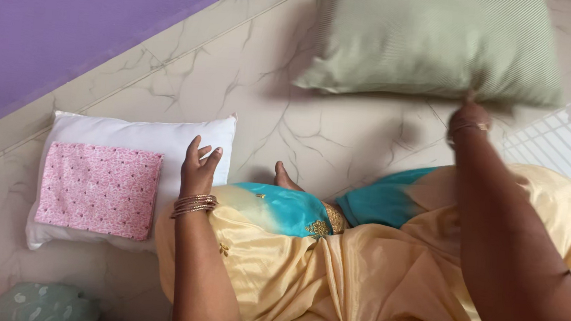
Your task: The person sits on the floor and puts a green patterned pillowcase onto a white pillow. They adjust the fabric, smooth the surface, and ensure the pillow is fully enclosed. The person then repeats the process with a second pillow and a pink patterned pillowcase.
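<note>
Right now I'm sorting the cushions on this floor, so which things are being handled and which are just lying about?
In hand:
- plump sage-green fabric pillow, its lower edge in the right hand grip
- white pillow with a pink patterned cloth panel, beside the open left hand

Lying about:
- mint-green printed cloth at the bottom edge
- purple wall

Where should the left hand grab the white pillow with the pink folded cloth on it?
Take the white pillow by its bare right edge, coming from the right where the left hand hovers; the pink cloth covers the middle, so pinch the uncovered corner.

Soft daylight, window-grille glare right, motion-blurred pillow [440, 40]
</note>
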